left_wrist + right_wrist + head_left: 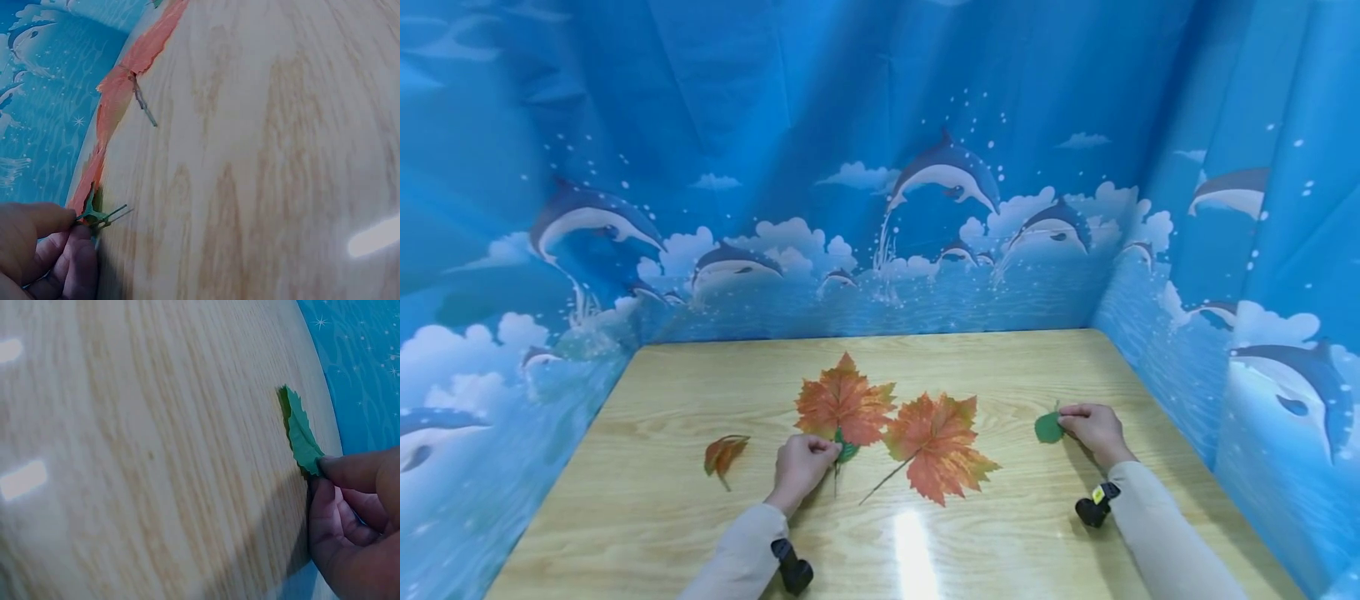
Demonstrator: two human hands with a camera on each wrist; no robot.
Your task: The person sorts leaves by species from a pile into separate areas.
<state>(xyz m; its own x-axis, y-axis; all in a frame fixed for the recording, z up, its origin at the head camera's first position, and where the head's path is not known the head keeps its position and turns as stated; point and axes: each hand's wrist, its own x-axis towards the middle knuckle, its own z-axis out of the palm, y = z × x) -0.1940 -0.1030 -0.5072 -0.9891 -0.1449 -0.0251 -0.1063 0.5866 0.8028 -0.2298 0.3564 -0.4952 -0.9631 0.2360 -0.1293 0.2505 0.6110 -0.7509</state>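
Between thumb and forefinger my left hand (pixel 802 469) pinches a small green leaf (pixel 848 451) at the stem end of an orange maple leaf (pixel 844 402). In the left wrist view the green leaf (pixel 94 215) overlaps the orange one, and thin stems stick out beside the fingertips. My right hand (pixel 1097 431) pinches the edge of another green leaf (pixel 1047 428) over the right side of the table. The right wrist view shows that leaf's toothed edge (pixel 302 434) close over the wood. A second orange maple leaf (pixel 938 446) lies between the hands.
A small curled orange-brown leaf (pixel 725 456) lies on the wooden table (pixel 647 517), left of my left hand. Blue curtains (pixel 820 167) printed with dolphins enclose the table's back and sides. Each wrist carries a small black camera (pixel 792 568).
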